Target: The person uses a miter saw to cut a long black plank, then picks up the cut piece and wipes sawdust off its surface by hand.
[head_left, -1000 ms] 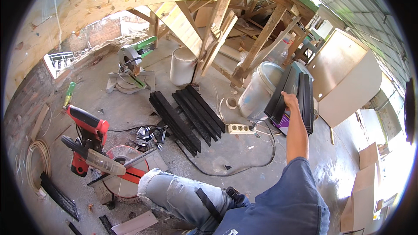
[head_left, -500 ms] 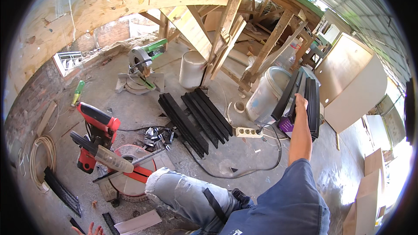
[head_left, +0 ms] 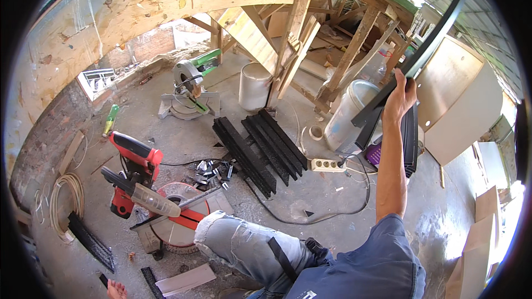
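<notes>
My right hand (head_left: 400,97) is closed around a long black strip (head_left: 434,40). It is lifted at a slant on the right, its far end high up near the roof sheets. Below and beside that hand, more black strips (head_left: 412,138) stand by a purple package (head_left: 373,155) and a whitish bucket (head_left: 344,122). Only part of my left hand (head_left: 117,289) shows, at the lower left edge; it looks empty with fingers loosely out, near a dark strip (head_left: 148,283) on the floor. The red miter saw (head_left: 173,213) stands in front of my knee.
Cut black strips (head_left: 260,147) lie mid-floor beside small metal offcuts (head_left: 213,173). A power strip (head_left: 327,165) with a black cable sits to their right. Farther off are a green miter saw (head_left: 189,88) and a white drum (head_left: 255,87). Coiled hose (head_left: 67,202) lies left; pale panels (head_left: 463,97) lean right.
My right hand has risen from the strips by the bucket, lifting one long black strip up and away. My left hand has shifted slightly at the lower edge, its fingers less spread.
</notes>
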### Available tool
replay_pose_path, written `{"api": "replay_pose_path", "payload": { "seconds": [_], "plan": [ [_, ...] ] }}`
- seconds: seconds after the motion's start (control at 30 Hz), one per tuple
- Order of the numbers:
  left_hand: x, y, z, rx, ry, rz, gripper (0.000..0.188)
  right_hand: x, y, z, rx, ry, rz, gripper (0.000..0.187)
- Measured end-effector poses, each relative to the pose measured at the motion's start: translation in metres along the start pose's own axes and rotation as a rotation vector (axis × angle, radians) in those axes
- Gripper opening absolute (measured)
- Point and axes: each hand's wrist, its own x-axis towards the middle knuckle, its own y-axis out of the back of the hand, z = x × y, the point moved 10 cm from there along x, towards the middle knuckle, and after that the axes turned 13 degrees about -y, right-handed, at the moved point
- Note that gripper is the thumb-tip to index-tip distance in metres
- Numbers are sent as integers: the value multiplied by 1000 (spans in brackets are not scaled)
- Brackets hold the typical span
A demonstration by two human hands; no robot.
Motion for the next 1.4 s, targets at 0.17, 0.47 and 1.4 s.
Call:
{"api": "replay_pose_path", "payload": {
  "seconds": [0.17, 0.47, 1.4],
  "plan": [
    [-74, -63, 113, -78, -341, 44, 32, -60, -76, -69, 181, 18, -267, 25],
    [-224, -35, 355, -224, -1112, 208, 37, -234, -199, -136, 621, -202, -764, 55],
    [-472, -124, 435, -798, -1135, -172, 41, -583, -183, -235, 595, 133, -2066, 58]
  ]
}}
